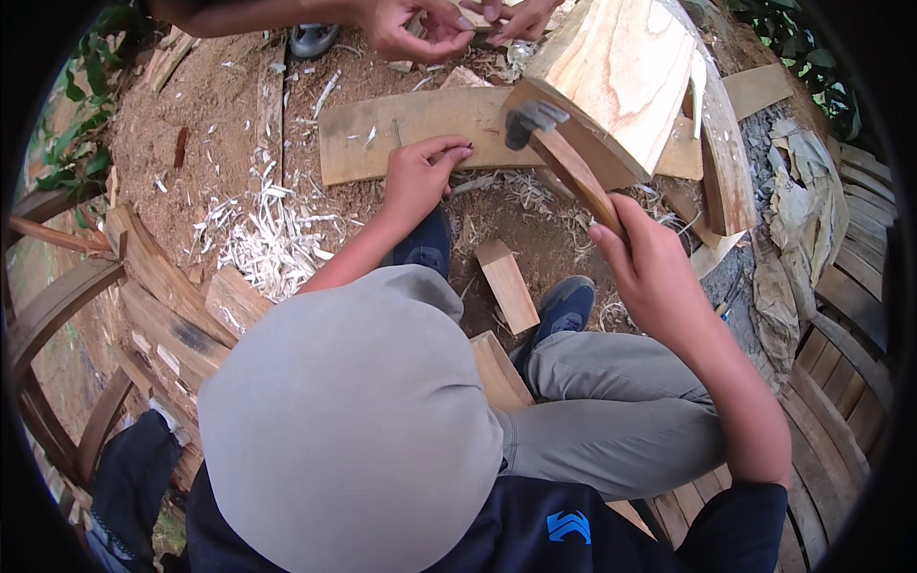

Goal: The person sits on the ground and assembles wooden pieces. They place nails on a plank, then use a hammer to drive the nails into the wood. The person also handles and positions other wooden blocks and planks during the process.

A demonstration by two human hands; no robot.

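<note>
The right grip (pixel 648 258) wraps a claw hammer (pixel 576 178); the left grip (pixel 417 180) pinches at the plank (pixel 358 143), contents unclear. A wood block (pixel 611 81) partly hides the plank; shavings (pixel 272 239) lie left.

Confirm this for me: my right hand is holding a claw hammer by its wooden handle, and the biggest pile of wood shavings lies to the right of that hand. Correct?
Not quite. The head view shows the biggest pile of wood shavings to the left of your right hand, which holds the claw hammer by its wooden handle.
</note>
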